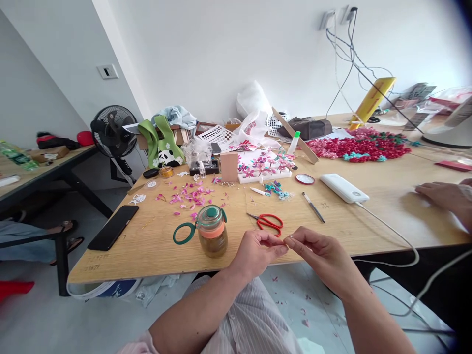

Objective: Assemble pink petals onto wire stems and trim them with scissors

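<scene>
Green-topped jar (213, 221) w/ brown stuff (214, 245), unclear what; L hand (256, 250) & R hand (317, 248) pinch tight, can't see on what.

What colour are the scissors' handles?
The scissors' handles are red, seen best in the head view.

You have a tiny pale piece (291, 237) at the fingertips of your right hand (320, 250), too small to make out, near the desk's (155, 255) front edge.
</scene>
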A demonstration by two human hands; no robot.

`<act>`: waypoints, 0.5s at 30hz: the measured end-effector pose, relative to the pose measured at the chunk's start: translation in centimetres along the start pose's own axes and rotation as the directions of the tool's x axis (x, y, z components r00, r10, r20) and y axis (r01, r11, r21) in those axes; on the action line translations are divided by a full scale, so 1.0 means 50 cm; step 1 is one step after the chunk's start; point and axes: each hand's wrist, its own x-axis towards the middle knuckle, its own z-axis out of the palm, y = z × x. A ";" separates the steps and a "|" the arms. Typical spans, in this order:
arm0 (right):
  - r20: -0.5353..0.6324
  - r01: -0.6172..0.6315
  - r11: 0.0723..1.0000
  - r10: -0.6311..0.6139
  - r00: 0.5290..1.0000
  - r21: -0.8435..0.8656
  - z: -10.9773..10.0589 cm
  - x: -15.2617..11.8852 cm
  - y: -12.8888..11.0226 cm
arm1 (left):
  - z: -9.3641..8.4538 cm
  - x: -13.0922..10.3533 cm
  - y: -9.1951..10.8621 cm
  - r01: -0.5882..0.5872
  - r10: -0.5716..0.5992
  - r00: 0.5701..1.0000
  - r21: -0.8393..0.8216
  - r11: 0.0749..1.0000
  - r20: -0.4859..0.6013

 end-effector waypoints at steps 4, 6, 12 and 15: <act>0.052 0.016 1.000 -0.015 0.999 -0.019 -0.006 0.004 0.010 | -0.001 0.006 -0.015 0.074 -0.072 0.997 -0.114 0.991 0.021; 0.032 0.026 0.999 -0.026 0.999 -0.025 -0.011 0.012 0.021 | -0.001 0.009 -0.023 0.107 -0.112 0.994 -0.190 0.976 -0.016; -0.138 0.071 0.927 -0.130 0.982 -0.369 0.018 0.084 0.080 | -0.001 0.020 -0.043 0.149 -0.217 0.972 -0.471 0.869 -0.093; 0.069 0.194 0.768 -0.192 0.979 -0.611 0.047 0.126 0.100 | -0.003 0.022 -0.046 0.140 -0.227 0.968 -0.507 0.850 -0.112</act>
